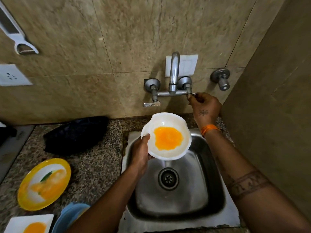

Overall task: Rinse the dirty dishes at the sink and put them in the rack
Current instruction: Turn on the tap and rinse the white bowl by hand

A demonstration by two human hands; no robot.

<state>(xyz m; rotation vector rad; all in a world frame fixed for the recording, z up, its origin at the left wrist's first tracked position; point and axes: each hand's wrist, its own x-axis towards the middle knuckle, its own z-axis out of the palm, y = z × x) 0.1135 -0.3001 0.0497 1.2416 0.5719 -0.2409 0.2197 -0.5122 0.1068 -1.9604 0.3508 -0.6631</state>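
Observation:
A white bowl (175,121) smeared with orange sauce hangs tilted over the steel sink (213,195). My left hand (140,155) grips its left rim from below. A thin stream of water runs off the bowl's lower edge toward the drain (168,178). My right hand (204,106) is closed on the right tap handle of the wall faucet (174,73), which stands above the bowl. No rack is in view.
On the granite counter at the left lie a yellow-rimmed plate (43,184) with orange sauce, a blue plate (70,216) and a white square plate (28,223) with sauce. A dark object (75,133) sits by the wall. A tiled wall (269,115) closes the right side.

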